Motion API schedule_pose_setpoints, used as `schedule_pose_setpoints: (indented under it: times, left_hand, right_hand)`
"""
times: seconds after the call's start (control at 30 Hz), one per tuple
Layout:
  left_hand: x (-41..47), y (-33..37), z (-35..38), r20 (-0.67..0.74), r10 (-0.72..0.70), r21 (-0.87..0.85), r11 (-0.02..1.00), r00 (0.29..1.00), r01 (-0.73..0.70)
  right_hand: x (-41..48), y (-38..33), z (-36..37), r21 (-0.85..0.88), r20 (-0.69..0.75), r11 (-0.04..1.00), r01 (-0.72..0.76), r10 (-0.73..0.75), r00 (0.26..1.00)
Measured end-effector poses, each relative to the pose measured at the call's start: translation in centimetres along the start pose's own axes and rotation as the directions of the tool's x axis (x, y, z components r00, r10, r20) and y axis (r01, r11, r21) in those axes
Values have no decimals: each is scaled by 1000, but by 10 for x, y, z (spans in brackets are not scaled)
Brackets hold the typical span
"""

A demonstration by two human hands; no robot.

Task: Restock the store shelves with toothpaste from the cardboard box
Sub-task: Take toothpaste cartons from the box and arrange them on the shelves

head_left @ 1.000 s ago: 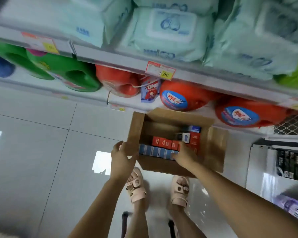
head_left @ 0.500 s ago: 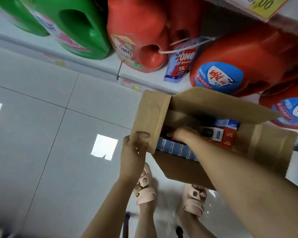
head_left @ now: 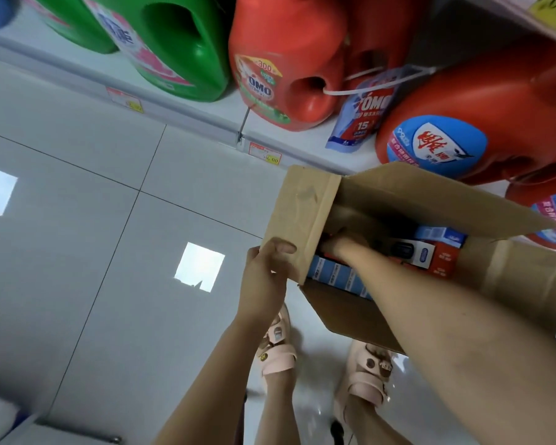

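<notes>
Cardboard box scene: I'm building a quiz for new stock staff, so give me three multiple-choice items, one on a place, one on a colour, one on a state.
1. Where is the right hand?
A) on the shelf
B) inside the cardboard box
C) flat on the floor

2. What colour is the jug left of the red OMO jug?
A) green
B) yellow
C) black

3. How is the box's left flap?
A) taped shut
B) held open by the left hand
C) torn off

Answers: B, its wrist runs down among the toothpaste cartons; A, its body is plain green; B, that hand grips the flap's edge.
</notes>
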State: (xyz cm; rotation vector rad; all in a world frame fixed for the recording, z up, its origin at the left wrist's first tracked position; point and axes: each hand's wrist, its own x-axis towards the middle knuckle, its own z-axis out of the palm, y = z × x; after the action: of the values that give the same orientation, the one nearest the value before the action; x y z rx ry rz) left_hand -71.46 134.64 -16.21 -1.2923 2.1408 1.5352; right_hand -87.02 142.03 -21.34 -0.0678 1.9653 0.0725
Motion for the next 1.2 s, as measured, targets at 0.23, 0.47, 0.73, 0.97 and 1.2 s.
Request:
schedule_pose_setpoints:
  times: [0.23, 0.47, 0.73, 0.97, 1.2]
  left_hand:
    - [-36, 34, -11, -120, -297, -64, 954, 947, 292]
    - [-125, 110, -21, -120, -469, -419, 823, 875, 383]
    - [-229, 226, -23, 429, -382, -850, 136, 818, 509]
    - [-305, 324, -41, 380, -53, -904, -233, 923, 359]
    - [-351, 378, -69, 267, 62, -963, -25, 962, 269]
  right_hand:
    - [-59, 24, -42, 228, -31, 974, -12, 19, 999]
    - [-191, 61, -111, 394, 46, 919, 13, -34, 998]
    - [-362, 128, -179, 546, 107, 831, 106, -195, 975]
    - [-473, 183, -208, 699, 92, 662, 270, -458, 884]
    - [-539, 215, -219, 816, -135, 414, 404, -543, 829]
